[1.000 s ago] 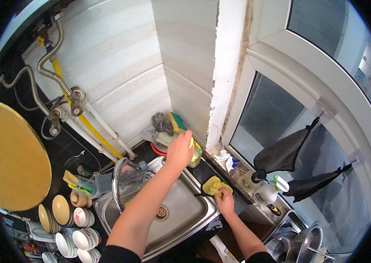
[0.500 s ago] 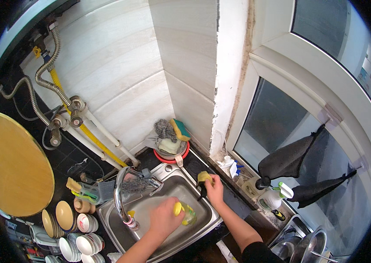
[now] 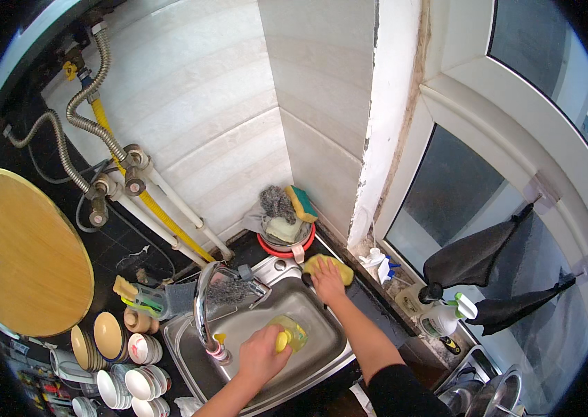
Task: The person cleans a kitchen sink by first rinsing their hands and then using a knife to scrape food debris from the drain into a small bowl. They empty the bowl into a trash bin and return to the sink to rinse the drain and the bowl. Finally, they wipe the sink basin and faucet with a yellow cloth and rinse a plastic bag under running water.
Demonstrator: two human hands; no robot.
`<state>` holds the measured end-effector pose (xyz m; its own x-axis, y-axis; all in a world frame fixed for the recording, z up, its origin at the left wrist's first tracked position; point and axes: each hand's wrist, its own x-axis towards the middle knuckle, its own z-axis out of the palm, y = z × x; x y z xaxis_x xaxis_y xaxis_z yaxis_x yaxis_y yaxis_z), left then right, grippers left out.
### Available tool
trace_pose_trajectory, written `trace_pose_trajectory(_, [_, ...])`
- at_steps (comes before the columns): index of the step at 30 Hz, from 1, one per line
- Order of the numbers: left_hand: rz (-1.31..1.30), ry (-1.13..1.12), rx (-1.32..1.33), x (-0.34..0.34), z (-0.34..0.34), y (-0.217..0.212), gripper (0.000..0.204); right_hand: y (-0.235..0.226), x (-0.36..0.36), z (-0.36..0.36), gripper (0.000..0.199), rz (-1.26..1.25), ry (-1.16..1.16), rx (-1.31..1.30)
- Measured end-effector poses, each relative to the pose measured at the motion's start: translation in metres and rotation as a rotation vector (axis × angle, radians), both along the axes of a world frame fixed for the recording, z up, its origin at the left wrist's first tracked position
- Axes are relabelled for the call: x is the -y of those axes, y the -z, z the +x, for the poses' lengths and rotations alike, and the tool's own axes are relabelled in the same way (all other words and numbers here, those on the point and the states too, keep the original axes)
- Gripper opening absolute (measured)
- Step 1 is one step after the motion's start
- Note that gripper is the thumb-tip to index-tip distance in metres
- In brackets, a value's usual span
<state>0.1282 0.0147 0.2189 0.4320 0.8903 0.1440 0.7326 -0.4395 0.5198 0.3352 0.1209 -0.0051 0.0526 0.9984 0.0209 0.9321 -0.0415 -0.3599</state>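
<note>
My left hand (image 3: 264,356) is closed round the yellow top of a clear bottle (image 3: 296,333) with yellow-green colouring. It holds the bottle tilted over the steel sink (image 3: 276,285), near the middle of the basin. Beyond the sink's right rim, my right hand (image 3: 328,281) presses a yellow sponge (image 3: 344,272) onto the dark counter, fingers lying across it. A small black piece shows beside the fingers; whether it belongs to the sponge I cannot tell. The curved chrome faucet (image 3: 202,306) stands to the left of the bottle.
A red-rimmed bowl (image 3: 266,244) with scrubbers and a cloth stands in the corner. Stacked bowls (image 3: 142,382) and a round wooden board (image 3: 29,254) are at left. Spray bottles (image 3: 440,321) line the sill at right, below hanging black cloths (image 3: 478,254). Metal pans (image 3: 495,396) are at lower right.
My right hand has turned from gripping the sponge above the sink's right rim to pressing it on the counter, farther away. The left hand still holds the bottle. The view has shifted slightly.
</note>
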Motion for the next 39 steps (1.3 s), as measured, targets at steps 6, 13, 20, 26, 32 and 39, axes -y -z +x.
trace_pose_trajectory(6, [0.004,-0.004,0.049,-0.001,-0.003,0.007,0.032,-0.008,0.138,0.032,0.042,0.112,0.000,-0.016])
trace_pose_trajectory(13, [-0.092,0.011,0.036,0.007,-0.005,0.013,0.030,-0.007,0.107,0.014,0.039,0.192,0.038,-0.111])
trace_pose_trajectory(20, [-0.089,0.045,0.011,0.013,-0.014,0.017,0.032,0.013,-0.044,-0.015,0.042,0.127,0.059,-0.046])
trace_pose_trajectory(26, [-0.082,0.030,-0.023,0.013,-0.016,0.013,0.036,0.004,-0.017,-0.008,0.042,0.141,0.010,-0.046])
trace_pose_trajectory(32, [-0.057,0.012,0.044,0.009,-0.016,0.015,0.033,-0.015,0.128,0.025,0.046,0.161,0.007,-0.082])
trace_pose_trajectory(39, [-0.082,0.034,0.062,0.003,-0.001,0.017,0.031,-0.028,0.243,0.045,0.035,0.179,0.233,-0.173])
